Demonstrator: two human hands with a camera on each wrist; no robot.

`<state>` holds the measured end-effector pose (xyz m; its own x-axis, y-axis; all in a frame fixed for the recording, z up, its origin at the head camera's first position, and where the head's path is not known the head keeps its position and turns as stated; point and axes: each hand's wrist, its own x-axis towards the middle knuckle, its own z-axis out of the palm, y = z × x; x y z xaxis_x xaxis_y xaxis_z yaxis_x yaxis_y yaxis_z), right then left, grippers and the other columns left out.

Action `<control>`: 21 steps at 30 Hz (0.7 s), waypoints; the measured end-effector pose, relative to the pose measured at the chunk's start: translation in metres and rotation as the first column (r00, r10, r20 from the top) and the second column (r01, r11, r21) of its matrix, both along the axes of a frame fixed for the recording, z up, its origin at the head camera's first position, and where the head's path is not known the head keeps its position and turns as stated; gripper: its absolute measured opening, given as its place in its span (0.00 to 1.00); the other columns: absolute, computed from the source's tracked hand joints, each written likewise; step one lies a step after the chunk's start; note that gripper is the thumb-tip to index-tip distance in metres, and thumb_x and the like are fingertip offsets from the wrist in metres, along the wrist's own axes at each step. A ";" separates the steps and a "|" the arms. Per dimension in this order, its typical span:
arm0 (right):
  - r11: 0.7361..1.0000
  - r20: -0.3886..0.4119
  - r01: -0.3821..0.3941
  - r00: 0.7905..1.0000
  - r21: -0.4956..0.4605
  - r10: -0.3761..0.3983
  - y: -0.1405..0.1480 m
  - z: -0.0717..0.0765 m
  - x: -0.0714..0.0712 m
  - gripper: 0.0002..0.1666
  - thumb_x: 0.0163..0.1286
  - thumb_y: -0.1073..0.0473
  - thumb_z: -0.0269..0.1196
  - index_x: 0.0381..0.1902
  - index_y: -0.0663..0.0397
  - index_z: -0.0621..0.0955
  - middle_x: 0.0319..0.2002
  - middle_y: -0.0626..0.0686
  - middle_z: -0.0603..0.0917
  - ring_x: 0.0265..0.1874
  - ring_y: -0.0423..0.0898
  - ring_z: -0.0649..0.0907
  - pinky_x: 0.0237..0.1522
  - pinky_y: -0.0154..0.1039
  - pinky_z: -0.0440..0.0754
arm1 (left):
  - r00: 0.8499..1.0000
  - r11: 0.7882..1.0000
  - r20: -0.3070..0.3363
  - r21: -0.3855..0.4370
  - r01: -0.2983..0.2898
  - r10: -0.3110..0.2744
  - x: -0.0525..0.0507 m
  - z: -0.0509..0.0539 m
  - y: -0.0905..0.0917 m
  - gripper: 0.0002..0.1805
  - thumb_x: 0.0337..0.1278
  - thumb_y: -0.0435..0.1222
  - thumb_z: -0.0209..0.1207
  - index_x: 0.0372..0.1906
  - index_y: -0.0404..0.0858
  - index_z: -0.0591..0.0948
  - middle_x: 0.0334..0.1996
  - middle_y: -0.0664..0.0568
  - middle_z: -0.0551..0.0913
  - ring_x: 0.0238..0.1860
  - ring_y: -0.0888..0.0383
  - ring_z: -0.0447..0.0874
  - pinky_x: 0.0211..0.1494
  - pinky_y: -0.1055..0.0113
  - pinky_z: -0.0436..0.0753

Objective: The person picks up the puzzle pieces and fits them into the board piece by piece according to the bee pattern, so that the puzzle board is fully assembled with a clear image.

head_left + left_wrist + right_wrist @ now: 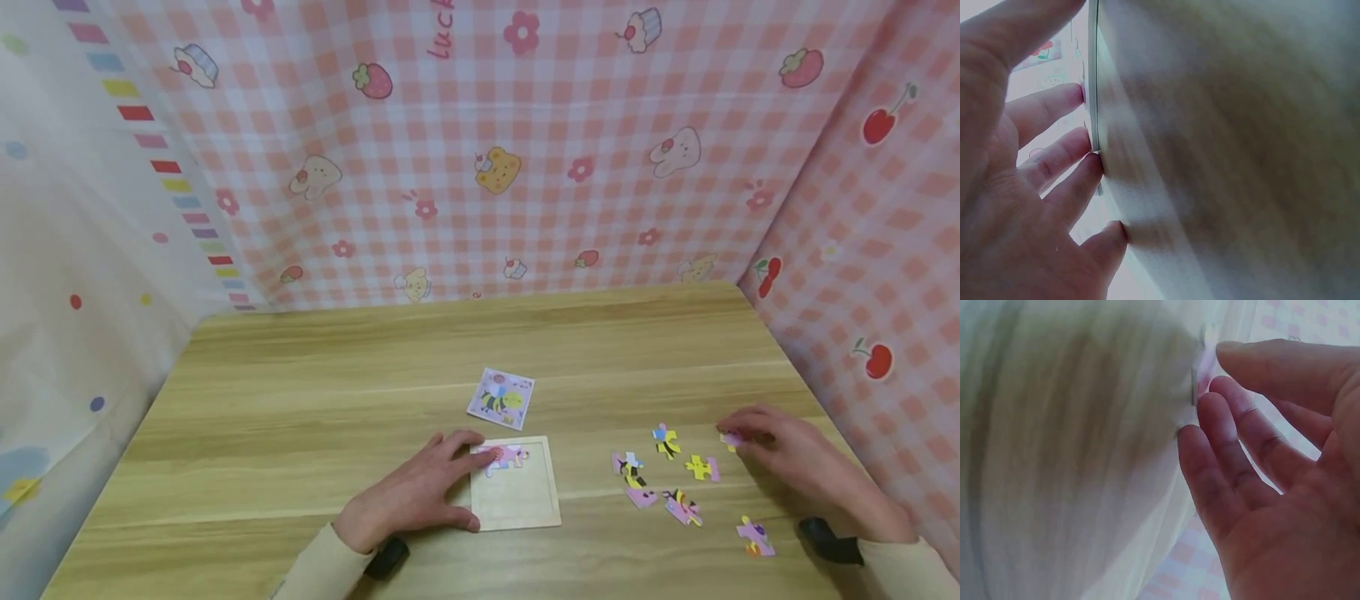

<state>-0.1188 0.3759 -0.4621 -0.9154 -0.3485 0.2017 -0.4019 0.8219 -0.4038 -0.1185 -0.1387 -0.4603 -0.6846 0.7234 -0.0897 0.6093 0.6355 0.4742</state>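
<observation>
In the head view my left hand (420,492) rests on a square wooden puzzle tray (517,504). One fingertip touches the pink joined puzzle pieces (513,456) along the tray's far side; the thumb lies at the near left corner. The left wrist view shows this hand (1041,169) with fingers spread against the tray's edge and the table. At the right, my right hand (795,458) holds a small pink and yellow puzzle piece (730,439) at its fingertips. In the right wrist view the hand (1272,450) partly hides that piece.
Several loose puzzle pieces (681,506) lie between the tray and my right hand, and one piece (754,536) lies nearer me. A bee picture card (502,398) is beyond the tray. Patterned curtains (480,150) border the wooden table (315,375).
</observation>
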 end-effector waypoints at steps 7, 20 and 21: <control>0.998 0.034 0.067 0.997 -0.021 -0.066 0.009 0.006 0.000 0.18 0.60 0.71 0.74 0.49 0.59 0.88 0.47 0.59 0.86 0.40 0.33 0.81 0.35 0.30 0.81 | 1.000 1.000 0.000 -0.008 -0.006 0.006 0.000 -0.001 -0.001 0.48 0.53 0.52 0.75 0.78 0.46 0.69 0.72 0.48 0.64 0.71 0.51 0.68 0.80 0.40 0.56; 0.995 0.092 0.070 0.993 0.075 -0.077 0.009 0.002 -0.005 0.19 0.62 0.62 0.75 0.51 0.61 0.88 0.48 0.61 0.84 0.47 0.59 0.82 0.42 0.40 0.81 | 1.000 1.000 -0.008 -0.001 -0.006 0.006 0.000 -0.002 -0.001 0.48 0.52 0.51 0.76 0.78 0.46 0.69 0.72 0.48 0.65 0.71 0.51 0.68 0.80 0.40 0.56; 0.995 0.091 0.067 0.993 0.078 -0.074 0.008 0.002 -0.005 0.18 0.62 0.62 0.75 0.50 0.60 0.88 0.48 0.60 0.84 0.47 0.58 0.82 0.41 0.40 0.81 | 1.000 1.000 -0.009 -0.002 -0.006 0.006 0.000 -0.002 -0.001 0.48 0.52 0.51 0.76 0.78 0.46 0.69 0.72 0.48 0.65 0.71 0.51 0.68 0.80 0.40 0.56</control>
